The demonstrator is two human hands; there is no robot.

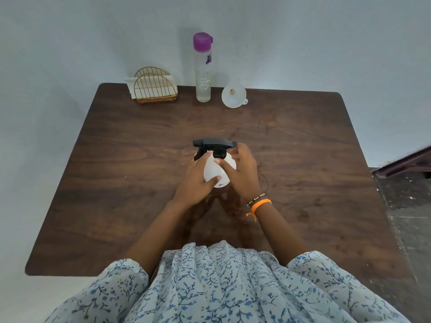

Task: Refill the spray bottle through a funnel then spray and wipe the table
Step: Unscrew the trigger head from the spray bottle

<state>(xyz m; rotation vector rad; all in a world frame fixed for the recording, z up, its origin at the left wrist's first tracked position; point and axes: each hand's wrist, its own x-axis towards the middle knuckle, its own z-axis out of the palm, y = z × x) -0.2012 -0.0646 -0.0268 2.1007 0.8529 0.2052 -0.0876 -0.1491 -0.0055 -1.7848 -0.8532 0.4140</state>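
So we've got the white spray bottle (217,170) sitting upright around the middle of the dark wood table (116,183), black trigger head (213,145) on top with the nozzle pointing to our left. Both hands are on it: our left hand (198,180) wraps the body from the left with the thumb curled across the front, and our right hand (242,171) cups it from the right, thumb laid up toward the black collar, fingers reaching near the back of the trigger head. Can't tell if the right fingers actually grip the head or just hover by it.

Along the far edge, well apart from the bottle: a gold wire napkin holder (155,88) with white napkins, a tall clear water bottle (203,66) with a purple cap, and just beside it a white funnel (234,95) lying tipped, mouth toward us.
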